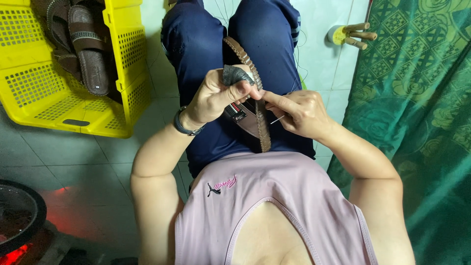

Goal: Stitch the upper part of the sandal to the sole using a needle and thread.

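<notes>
Home sandal-making spot, tiled floor (pixel 88 162), yellow crate (pixel 59 98) of brown sandals (pixel 88 49), green patterned cloth (pixel 417 98)

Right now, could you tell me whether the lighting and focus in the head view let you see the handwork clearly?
Head view: soft, even light, no glare; left hand and right hand on the brown woven sandal strap look sharp; thin metal needle is barely resolved; red glow tints the lower-left floor.

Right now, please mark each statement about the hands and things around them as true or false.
1. The left hand grips the brown sandal sole. True.
2. The right hand pinches a needle. True.
3. The crate is blue. False: it is yellow.
4. The crate holds no sandals. False: brown sandals lie in it.
5. A green patterned cloth lies beside the right arm. True.
</notes>
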